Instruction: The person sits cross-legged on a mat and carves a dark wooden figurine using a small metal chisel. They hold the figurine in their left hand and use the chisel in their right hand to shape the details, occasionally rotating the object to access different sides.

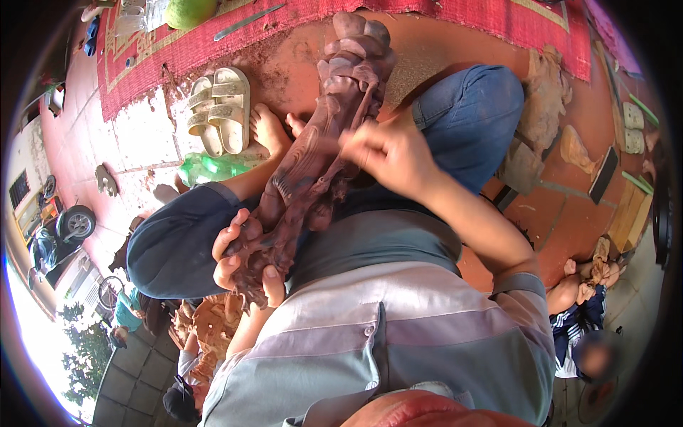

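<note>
A long reddish-brown wood carving (306, 160) lies slantwise across my lap, its rounded knobs at the far end and its deeply cut, twisted end near my belly. My left hand (245, 260) is wrapped around that near end, fingers on one side and thumb on the other. Over the carving's middle is my right hand (391, 156), fingers curled together against the wood's right side. Its fingertips are blurred, and whatever they may hold cannot be made out.
A red mat (427, 6) runs along the far side, with a knife (249, 21) on it. Left of my foot are pale sandals (231, 107) and a green plastic bottle (210, 169). Wood pieces (544, 96) lie at right. Other people sit behind on both sides, near more carvings.
</note>
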A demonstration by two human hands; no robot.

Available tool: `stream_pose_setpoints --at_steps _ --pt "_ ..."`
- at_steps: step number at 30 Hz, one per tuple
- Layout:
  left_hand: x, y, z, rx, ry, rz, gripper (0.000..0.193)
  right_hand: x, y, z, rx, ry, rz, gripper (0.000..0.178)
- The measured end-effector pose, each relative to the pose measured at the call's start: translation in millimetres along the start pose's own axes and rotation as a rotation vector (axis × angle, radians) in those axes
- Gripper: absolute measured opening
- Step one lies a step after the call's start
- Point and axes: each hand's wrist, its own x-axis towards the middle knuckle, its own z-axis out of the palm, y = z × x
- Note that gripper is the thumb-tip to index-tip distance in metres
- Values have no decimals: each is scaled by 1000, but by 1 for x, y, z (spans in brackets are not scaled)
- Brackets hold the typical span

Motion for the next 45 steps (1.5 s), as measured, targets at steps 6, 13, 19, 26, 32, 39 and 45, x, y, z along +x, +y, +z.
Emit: stream_pose_setpoints --at_steps 6,13,19,26,32,39,45 --pt "-17 30 16 114 160 -10 54 31 44 -14 -99 63 21 13" --pt "-16 27 15 118 158 -20 54 -15 -17 7 -82 -94 -334 14" --pt "-29 37 16 165 189 -40 55 33 32 -6 -68 36 59 11" --pt "-17 22 10 153 208 -126 55 2 13 11 48 26 -168 16" --pt "-26 27 -6 131 302 -333 52 25 7 5 -117 1 49 15" --pt "-51 28 -28 851 -33 -124 47 32 28 15 -64 75 -117 12" --pt "14 45 29 126 501 -440 53 23 0 22 57 14 -181 16"
